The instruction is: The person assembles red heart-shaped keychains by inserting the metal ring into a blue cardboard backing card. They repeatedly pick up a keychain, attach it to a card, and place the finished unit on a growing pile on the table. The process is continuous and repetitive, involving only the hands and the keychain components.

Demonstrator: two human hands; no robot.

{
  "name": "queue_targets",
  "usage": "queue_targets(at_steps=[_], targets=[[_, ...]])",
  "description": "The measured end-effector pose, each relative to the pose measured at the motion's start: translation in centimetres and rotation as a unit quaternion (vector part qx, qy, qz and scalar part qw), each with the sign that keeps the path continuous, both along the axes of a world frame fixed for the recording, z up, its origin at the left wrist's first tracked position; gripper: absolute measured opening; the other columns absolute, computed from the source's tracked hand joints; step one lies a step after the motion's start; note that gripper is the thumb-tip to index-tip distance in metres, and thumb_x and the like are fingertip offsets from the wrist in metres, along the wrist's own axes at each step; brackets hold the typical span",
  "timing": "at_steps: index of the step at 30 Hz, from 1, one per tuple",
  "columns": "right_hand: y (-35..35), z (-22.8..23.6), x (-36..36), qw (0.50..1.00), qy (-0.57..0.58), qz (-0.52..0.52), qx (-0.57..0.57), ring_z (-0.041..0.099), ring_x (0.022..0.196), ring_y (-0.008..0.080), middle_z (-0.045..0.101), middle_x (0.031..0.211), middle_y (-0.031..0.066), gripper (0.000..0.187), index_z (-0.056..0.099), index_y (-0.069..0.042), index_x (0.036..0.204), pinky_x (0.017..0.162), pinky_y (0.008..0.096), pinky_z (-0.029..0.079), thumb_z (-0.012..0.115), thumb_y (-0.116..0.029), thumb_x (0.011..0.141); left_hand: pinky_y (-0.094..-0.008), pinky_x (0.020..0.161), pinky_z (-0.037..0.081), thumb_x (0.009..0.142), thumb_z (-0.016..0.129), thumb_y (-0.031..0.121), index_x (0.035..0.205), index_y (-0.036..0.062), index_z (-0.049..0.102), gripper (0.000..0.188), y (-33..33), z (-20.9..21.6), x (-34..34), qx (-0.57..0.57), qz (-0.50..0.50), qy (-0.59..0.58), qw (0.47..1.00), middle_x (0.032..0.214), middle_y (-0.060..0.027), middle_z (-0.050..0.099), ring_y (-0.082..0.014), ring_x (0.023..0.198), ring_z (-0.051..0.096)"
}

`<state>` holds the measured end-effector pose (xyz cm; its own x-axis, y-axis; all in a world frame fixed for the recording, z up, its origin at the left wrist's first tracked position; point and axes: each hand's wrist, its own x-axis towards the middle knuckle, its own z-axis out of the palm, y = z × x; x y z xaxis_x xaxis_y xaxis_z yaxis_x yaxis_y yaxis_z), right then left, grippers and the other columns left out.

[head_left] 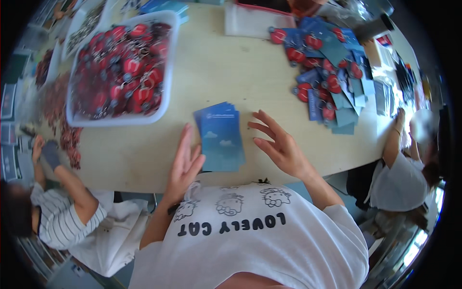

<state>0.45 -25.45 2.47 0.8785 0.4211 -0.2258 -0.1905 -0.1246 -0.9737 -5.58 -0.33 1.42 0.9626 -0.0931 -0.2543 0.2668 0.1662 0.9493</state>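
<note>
A loosely squared stack of blue cards (221, 139) with pale clouds lies on the table in front of me. Its upper cards fan out a little at the far left corner. My left hand (185, 161) is upright along the stack's left side, fingers stretched, thumb close to the card edge; whether it touches I cannot tell. To the right of the stack, my right hand (276, 144) hovers apart from it with fingers spread and nothing in them.
A white bin (168, 72) full of red keychains stands at the left. Blue cards with red keychains (332, 79) are heaped at the right. A person in stripes (67, 216) sits at the left, another person (399, 183) at the right. Dark cylinder (374, 28) stands at the far right.
</note>
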Motion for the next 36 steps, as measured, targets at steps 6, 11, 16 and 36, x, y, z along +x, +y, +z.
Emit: queue_targets(at_steps=[6,11,16,36], targets=[[3.2,-0.3,0.4,0.995,0.080,-0.005,0.061,0.037,0.133,0.0259,0.037,0.142,0.0212,0.068,0.020,0.010,0.142,0.099,0.0376,0.045,0.060,-0.011,0.091,-0.0398,0.115,0.010,0.089,0.052,-0.004,0.148,0.0058,0.017,0.069,-0.7,-1.2,0.0,-0.035,0.000,-0.021,0.999,0.156,-0.0080,-0.003,-0.0189,0.144,0.000],[4.0,-0.4,0.8,0.996,0.083,0.004,0.014,0.051,0.117,0.0248,0.051,0.128,0.0201,0.064,0.027,0.011,0.139,0.092,0.0338,0.048,0.062,-0.012,0.090,-0.0394,0.115,0.014,0.088,0.056,-0.003,0.147,0.0078,0.021,0.070,-1.1,-2.3,0.0,-0.042,-0.006,-0.065,0.997,0.156,-0.0097,-0.002,-0.0213,0.144,0.003],[5.9,-0.9,0.4,0.991,0.006,0.045,-0.124,0.064,0.088,0.0224,0.067,0.098,0.0160,0.048,0.045,0.006,0.123,0.077,0.0334,0.050,0.065,-0.020,0.087,-0.0398,0.115,0.014,0.084,0.057,-0.008,0.146,0.0063,0.023,0.072,-1.3,-3.1,-0.2,-0.033,-0.009,-0.097,0.995,0.156,-0.0098,-0.003,-0.0217,0.145,0.001],[14.6,0.2,26.2,0.783,-0.390,-0.040,-0.483,0.065,0.088,0.0404,0.060,0.095,0.0292,0.027,0.042,0.010,0.103,0.072,0.0447,0.054,0.046,-0.007,0.082,-0.0401,0.098,0.043,0.082,0.059,-0.004,0.112,0.0045,0.061,0.031,-0.2,-2.1,6.5,0.275,-0.068,-0.336,0.898,0.116,-0.0127,0.058,-0.0313,0.116,0.052]])
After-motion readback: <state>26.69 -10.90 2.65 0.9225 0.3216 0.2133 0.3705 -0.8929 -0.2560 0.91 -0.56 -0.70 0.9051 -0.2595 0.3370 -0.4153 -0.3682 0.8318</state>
